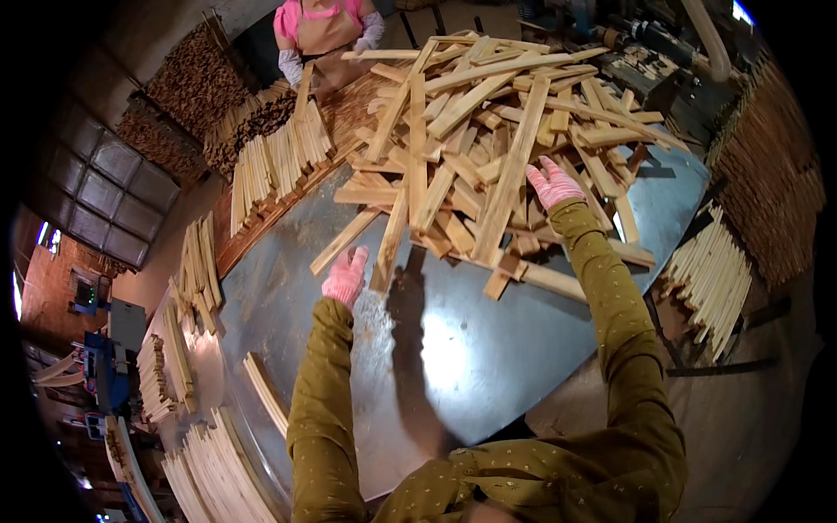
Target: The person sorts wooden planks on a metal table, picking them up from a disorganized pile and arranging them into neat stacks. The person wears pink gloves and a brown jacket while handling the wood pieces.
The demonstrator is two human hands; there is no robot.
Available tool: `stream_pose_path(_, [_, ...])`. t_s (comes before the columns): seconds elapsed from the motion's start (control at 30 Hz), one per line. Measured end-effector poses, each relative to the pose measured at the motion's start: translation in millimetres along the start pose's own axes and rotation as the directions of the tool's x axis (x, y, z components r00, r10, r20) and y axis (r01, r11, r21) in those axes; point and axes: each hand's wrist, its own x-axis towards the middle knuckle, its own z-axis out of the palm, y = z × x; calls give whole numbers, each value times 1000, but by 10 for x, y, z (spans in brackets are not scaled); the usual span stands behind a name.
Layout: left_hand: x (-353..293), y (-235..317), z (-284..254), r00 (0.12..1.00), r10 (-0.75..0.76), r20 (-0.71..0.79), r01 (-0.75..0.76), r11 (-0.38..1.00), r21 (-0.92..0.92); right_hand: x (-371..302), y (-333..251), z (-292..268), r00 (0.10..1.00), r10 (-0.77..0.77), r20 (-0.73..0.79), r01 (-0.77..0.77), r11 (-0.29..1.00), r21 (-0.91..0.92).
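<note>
A large heap of wooden slats (488,131) lies jumbled on the metal-topped table (540,349). My right hand (554,185), in a pink glove, reaches to the right side of the heap. Its fingers are apart, close beside a long slat (514,174) that slants across the pile. My left hand (345,277), gloved the same way, is over the tabletop at the heap's near left edge. Its fingers point away from me, with nothing visible in them. Nearest to it are the low end of one slat (390,248) and another slanting slat (344,241).
Sorted slats (205,471) lie along the table's left side, with a short bundle (266,392) nearby. A row of slats (279,161) lies at the far left, near a person in a pink top and apron (324,35). Stacked slats (711,279) stand at right.
</note>
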Motion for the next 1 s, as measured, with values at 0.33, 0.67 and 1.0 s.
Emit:
stream_pose_path(0.33, [1611, 136, 1463, 911, -102, 400, 292, 844, -450, 696, -141, 857, 870, 442, 218, -489, 828, 273])
stream_pose_path(0.67, [358, 380, 1534, 948, -196, 253, 298, 826, -478, -425, -239, 1196, 944, 303, 128, -324, 791, 519])
stream_pose_path(1.0, [-1509, -1067, 914, 948, -313, -65, 294, 932, -212, -2007, -906, 1660, 887, 82, 455, -83, 996, -18])
